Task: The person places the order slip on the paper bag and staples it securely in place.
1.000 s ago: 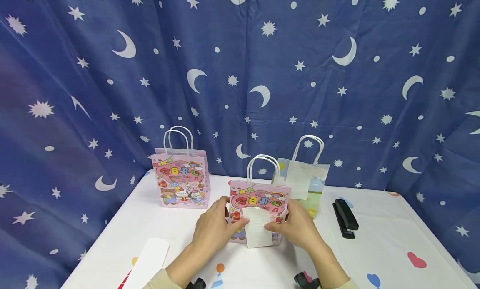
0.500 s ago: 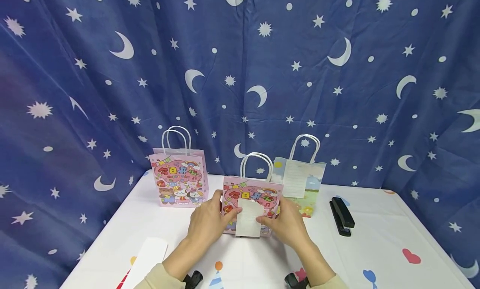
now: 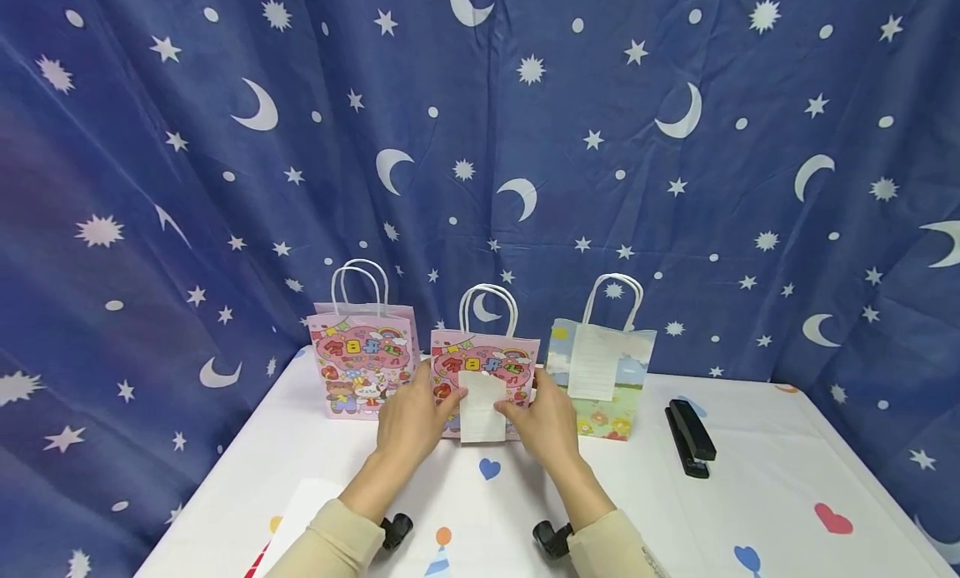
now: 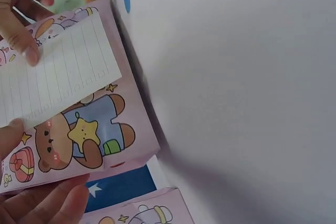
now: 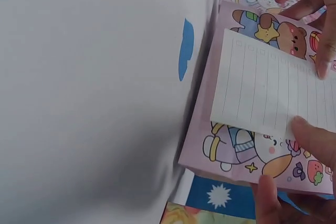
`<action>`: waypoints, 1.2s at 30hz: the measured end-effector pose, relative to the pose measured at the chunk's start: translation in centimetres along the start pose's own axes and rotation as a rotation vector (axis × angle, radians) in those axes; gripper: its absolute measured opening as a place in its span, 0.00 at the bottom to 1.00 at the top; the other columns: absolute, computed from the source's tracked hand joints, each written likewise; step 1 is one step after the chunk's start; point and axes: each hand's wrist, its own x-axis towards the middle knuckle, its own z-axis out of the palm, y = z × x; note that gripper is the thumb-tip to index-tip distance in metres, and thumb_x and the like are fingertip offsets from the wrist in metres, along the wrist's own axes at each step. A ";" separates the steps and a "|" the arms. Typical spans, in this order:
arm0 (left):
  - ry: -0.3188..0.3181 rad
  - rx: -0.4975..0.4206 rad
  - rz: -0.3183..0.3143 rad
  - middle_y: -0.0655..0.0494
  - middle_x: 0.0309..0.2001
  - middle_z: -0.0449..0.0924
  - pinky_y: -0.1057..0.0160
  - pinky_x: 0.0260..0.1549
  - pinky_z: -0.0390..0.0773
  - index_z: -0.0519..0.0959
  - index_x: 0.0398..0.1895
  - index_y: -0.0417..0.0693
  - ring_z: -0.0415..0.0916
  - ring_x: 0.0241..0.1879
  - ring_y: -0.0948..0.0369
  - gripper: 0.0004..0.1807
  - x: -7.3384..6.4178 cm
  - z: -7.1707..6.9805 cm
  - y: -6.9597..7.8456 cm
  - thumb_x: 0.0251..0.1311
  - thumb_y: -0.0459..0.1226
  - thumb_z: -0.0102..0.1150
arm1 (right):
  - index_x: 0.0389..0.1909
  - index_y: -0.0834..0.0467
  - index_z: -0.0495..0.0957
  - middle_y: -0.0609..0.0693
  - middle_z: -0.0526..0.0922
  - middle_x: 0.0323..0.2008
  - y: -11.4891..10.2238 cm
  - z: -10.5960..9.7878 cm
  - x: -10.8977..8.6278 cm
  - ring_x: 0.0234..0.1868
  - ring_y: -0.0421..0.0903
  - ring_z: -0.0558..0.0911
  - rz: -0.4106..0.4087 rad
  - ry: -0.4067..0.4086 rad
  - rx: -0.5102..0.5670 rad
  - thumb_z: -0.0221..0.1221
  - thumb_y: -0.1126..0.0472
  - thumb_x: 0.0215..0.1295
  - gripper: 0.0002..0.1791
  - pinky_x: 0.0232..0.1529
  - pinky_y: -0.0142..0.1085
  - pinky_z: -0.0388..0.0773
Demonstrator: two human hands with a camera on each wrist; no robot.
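A small pink cartoon paper bag (image 3: 442,338) with white handles stands upright between my hands in the head view. A lined white paper slip (image 3: 482,416) lies against its front. My left hand (image 3: 411,420) grips the bag's left side, thumb on the slip's edge and fingers round the side. On the opposite side my right hand (image 3: 546,420) holds it the same way. Up close in the left wrist view, the slip (image 4: 68,66) covers part of the printed bear, and the left fingers (image 4: 58,203) curl behind the bag. The right thumb (image 5: 310,135) presses the slip's edge in the right wrist view.
Another pink bag (image 3: 367,357) stands at the left, near my left hand. To the right is a landscape-print bag (image 3: 633,370) bearing a lined slip (image 3: 592,366). A black stapler (image 3: 690,438) lies further right; white paper (image 3: 303,507) lies front left. A patterned blue curtain (image 3: 480,145) hangs behind the table.
Both hands have moved the pink bag with its slip back and leftward, into the gap between the other two bags. The grip looks the same throughout.
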 end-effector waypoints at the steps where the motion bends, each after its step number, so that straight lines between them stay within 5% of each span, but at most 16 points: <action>1: 0.006 0.003 -0.002 0.58 0.11 0.66 0.65 0.11 0.59 0.73 0.63 0.33 0.62 0.10 0.63 0.41 0.2 0.2 0.0 0.64 0.59 0.67 | 0.55 0.58 0.79 0.57 0.89 0.47 -0.1 0.1 0.2 0.46 0.57 0.88 0.001 0.003 -0.003 0.79 0.51 0.53 0.32 0.41 0.50 0.82; 8: 0.051 -0.009 -0.021 0.50 0.14 0.74 0.62 0.12 0.66 0.72 0.67 0.34 0.69 0.12 0.58 0.41 1.3 1.4 0.2 0.63 0.56 0.69 | 0.64 0.62 0.76 0.56 0.90 0.40 -0.4 0.9 0.8 0.36 0.52 0.87 0.009 0.042 -0.074 0.78 0.52 0.54 0.38 0.32 0.44 0.77; 14: 0.059 -0.024 -0.026 0.39 0.23 0.83 0.58 0.14 0.72 0.70 0.68 0.34 0.78 0.16 0.51 0.41 1.9 2.0 0.2 0.64 0.54 0.70 | 0.67 0.62 0.73 0.59 0.90 0.37 -0.4 1.3 0.9 0.38 0.59 0.89 -0.010 0.110 -0.114 0.80 0.52 0.51 0.43 0.35 0.51 0.80; 22: 0.032 -0.067 -0.037 0.47 0.15 0.76 0.62 0.13 0.67 0.66 0.73 0.35 0.70 0.12 0.58 0.43 1.9 2.1 0.0 0.65 0.53 0.69 | 0.72 0.59 0.67 0.62 0.90 0.40 -0.1 1.7 0.8 0.39 0.64 0.89 -0.028 0.128 -0.132 0.82 0.55 0.47 0.52 0.34 0.54 0.82; 28: 0.021 -0.100 -0.037 0.43 0.21 0.81 0.63 0.14 0.69 0.66 0.73 0.34 0.70 0.13 0.59 0.44 1.7 2.0 0.0 0.64 0.52 0.70 | 0.74 0.59 0.65 0.61 0.90 0.39 0.1 1.8 0.8 0.38 0.63 0.89 -0.020 0.117 -0.135 0.82 0.56 0.47 0.53 0.35 0.54 0.82; 36: 0.010 -0.123 -0.042 0.54 0.14 0.73 0.63 0.14 0.67 0.65 0.74 0.33 0.68 0.12 0.61 0.45 1.6 1.9 -0.2 0.63 0.51 0.71 | 0.74 0.60 0.65 0.60 0.90 0.41 0.1 1.6 0.6 0.39 0.62 0.89 -0.035 0.101 -0.131 0.82 0.56 0.47 0.53 0.36 0.54 0.82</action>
